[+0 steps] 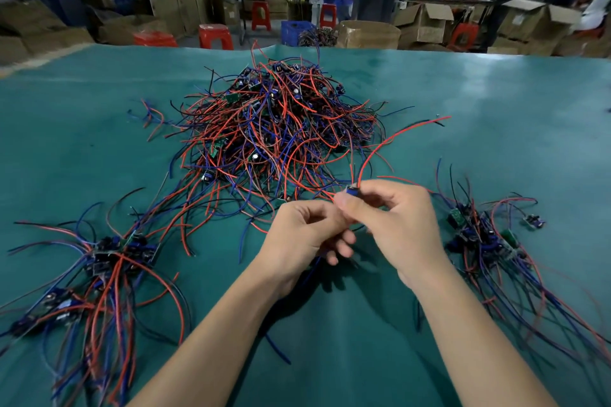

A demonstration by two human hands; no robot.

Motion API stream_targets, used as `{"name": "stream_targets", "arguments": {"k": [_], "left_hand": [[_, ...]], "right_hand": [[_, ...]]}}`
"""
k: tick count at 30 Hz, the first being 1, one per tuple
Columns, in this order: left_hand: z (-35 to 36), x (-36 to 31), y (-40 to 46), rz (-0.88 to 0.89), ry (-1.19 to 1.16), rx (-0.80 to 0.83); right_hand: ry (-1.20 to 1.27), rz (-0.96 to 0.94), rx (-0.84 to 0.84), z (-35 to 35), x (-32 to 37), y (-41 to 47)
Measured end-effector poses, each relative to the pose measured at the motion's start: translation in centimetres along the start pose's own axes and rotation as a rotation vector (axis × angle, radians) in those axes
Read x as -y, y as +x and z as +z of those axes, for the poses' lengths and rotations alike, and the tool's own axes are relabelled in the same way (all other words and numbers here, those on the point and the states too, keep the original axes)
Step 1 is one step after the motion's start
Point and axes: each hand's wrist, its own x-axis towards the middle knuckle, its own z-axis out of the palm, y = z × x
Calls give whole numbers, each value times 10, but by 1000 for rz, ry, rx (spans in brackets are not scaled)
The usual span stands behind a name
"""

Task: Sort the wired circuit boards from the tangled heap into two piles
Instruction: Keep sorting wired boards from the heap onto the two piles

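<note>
A tangled heap point(274, 129) of small circuit boards with red, blue and black wires lies in the middle of the green table point(496, 102). One sorted pile point(115, 258) lies at the near left, a second pile point(482, 238) at the near right. Just in front of the heap, my right hand point(396, 228) pinches a small wired board point(351, 190) between thumb and fingers; its red wire arcs up to the right. My left hand point(307, 241) is beside it, fingers curled, holding the blue wires that hang below it.
The table's far edge runs across the top of the view. Beyond it stand cardboard boxes point(423, 23), red stools point(215, 36), a blue crate point(297, 31) and several people at work benches.
</note>
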Motion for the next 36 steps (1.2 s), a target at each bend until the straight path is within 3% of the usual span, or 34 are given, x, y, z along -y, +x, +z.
{"name": "stream_targets", "arguments": {"k": [5, 7, 9, 12, 14, 17, 19, 21, 23, 26, 30, 33, 36], "left_hand": [[2, -3, -4, -31, 101, 73], [3, -3, -5, -26, 120, 60], [3, -3, -4, -10, 99, -2], [4, -3, -1, 24, 42, -159], [3, -1, 1, 65, 82, -285], [-1, 3, 3, 108, 212, -450], [-5, 6, 5, 130, 274, -516], [-8, 7, 7, 155, 323, -573], [-10, 8, 7, 175, 352, -615], [-11, 8, 7, 191, 363, -626], [-8, 8, 8, 208, 355, -600], [-5, 8, 5, 209, 344, -564], [-4, 6, 5, 172, 267, -487]], "right_hand": [[163, 60, -367, -37, 15, 9], [219, 117, -415, -69, 22, 9], [52, 176, -349, -106, 27, 4], [-634, 365, -250, -150, 29, -8], [-921, 463, -241, -170, 24, -10], [-944, 356, -239, -148, 33, -5], [-925, 204, -29, -101, 39, 1], [-863, 130, 247, -47, 41, 4], [-870, 84, 409, -3, 35, 3], [-894, 11, 375, 24, 16, -3], [-558, -86, 110, 15, -1, -5], [4, 12, -153, 4, 5, 1], [536, 144, -172, -1, 13, 5]]}}
